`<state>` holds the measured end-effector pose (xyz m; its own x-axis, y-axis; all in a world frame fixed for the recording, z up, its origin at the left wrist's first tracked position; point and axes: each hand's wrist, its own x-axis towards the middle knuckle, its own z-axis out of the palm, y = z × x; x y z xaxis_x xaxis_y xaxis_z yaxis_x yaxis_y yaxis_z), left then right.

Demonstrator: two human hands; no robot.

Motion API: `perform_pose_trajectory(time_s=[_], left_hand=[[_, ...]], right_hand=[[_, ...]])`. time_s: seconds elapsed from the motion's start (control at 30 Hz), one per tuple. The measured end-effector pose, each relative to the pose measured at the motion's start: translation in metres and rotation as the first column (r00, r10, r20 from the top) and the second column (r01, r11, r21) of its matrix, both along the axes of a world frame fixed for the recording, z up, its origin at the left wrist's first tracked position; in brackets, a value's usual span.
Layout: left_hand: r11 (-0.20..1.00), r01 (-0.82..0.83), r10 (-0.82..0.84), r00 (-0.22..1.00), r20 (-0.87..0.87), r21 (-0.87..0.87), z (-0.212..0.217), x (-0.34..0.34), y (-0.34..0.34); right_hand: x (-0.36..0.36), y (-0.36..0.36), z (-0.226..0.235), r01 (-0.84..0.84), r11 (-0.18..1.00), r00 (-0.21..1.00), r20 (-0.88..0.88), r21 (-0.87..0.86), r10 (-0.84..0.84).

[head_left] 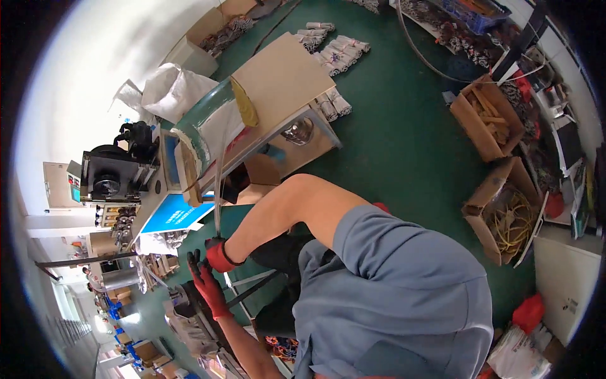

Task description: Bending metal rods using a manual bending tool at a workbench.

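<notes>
My left hand [208,287], in a red glove with black fingertips, is raised with its fingers stretched out. It appears to hold nothing. Just above it, my right hand [221,254] wears a matching red and black glove, its fingers curled at the lower end of a long thin pale strip [218,211]. The strip runs up past an open cardboard box [260,177] toward the workbench. My bare right forearm crosses in front of a black-and-metal frame [259,278]. The fingertips of my right hand are partly hidden.
A pale workbench [287,69] carries a curved clear sheet [205,123] and a yellow-brown piece [244,104]. A black machine [110,177] stands at left. White bundles [341,54] lie on the green floor. At right are boxes of wooden pieces [486,120] and yellow cords [508,221].
</notes>
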<state>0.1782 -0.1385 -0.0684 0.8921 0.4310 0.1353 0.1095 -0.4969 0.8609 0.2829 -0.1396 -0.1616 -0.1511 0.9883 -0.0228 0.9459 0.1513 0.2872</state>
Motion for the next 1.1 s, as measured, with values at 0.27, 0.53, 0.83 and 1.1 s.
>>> perform_pose_trajectory(time_s=[0.27, 0.53, 0.83, 1.1], left_hand=[[0.999, -0.033, 0.036, 0.989, 0.147, -0.024, -0.040, -0.041, 0.028], [0.988, -0.138, 0.150, 0.969, 0.195, -0.071, -0.063, -0.049, 0.042], [0.950, -0.284, 0.308, 0.922, 0.235, -0.134, -0.081, -0.086, 0.052], [0.837, -0.496, 0.542, 0.810, 0.225, -0.232, -0.070, -0.074, 0.035]], right_hand=[[-0.041, 0.043, 0.016, 0.033, 0.942, 0.983, 0.183, -0.334, 0.030], [-0.080, 0.166, 0.011, 0.312, 0.512, 0.926, 0.377, -0.800, 0.026], [-0.061, 0.075, 0.039, -0.009, 0.827, 0.999, -0.037, -0.563, -0.015], [-0.030, 0.003, 0.086, -0.134, 0.990, 0.871, -0.481, -0.034, 0.101]])
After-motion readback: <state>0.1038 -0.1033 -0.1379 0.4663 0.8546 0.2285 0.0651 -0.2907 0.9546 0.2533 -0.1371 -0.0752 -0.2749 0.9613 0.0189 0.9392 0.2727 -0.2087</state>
